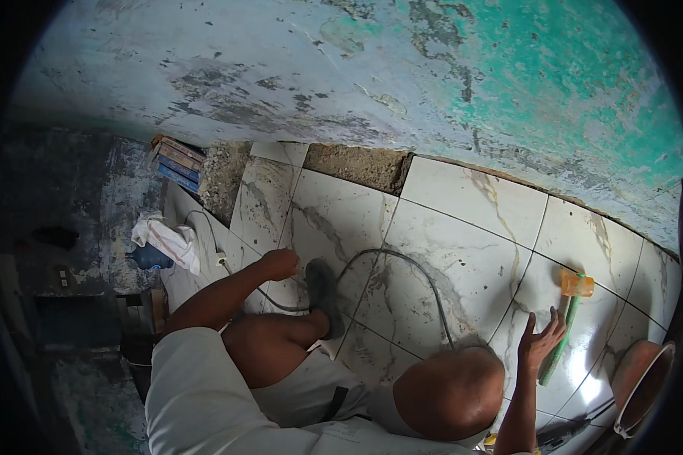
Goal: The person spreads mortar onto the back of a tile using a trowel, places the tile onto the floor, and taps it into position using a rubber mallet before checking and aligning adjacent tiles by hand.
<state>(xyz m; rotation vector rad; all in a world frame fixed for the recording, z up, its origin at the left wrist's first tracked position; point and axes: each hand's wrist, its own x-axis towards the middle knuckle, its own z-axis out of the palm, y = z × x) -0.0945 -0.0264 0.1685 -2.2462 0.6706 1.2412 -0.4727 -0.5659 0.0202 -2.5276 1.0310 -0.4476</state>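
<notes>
Long green-handled tool with orange head (565, 322): laid on white marbled floor tiles (463, 265), axis steeply diagonal, head pointed up-right | right hand (540, 341): grip open, fingers spread, touched against handle | left hand (279, 264): grip loosely curled, nothing held.

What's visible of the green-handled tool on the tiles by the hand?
The green-handled tool is a long, slim stick that looks like plastic, with an orange, somewhat translucent block at its far end. It lies flat and diagonal on the white marbled floor tiles. A hand rests with fingers spread against the handle's middle, touching rather than gripping it. Its near end points toward a round bucket.
</notes>
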